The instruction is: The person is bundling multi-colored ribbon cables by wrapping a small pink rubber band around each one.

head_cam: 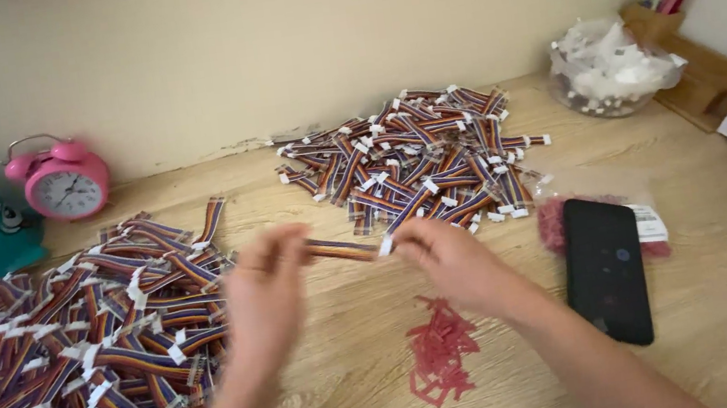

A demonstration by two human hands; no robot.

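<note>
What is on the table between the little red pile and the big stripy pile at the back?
In the head view, the right hand and its striped cable.

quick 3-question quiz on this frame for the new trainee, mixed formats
1. True or false: both hands hold one striped cable between them, above the table.
2. Which lies nearest the right hand? A) pink alarm clock B) small heap of red pieces C) clear bowl of white bits
3. Fill in: the black phone lies partly on a clear ____ of red pieces.

Key
1. True: the left hand pinches one end, the right hand the white connector end.
2. B
3. bag
</note>
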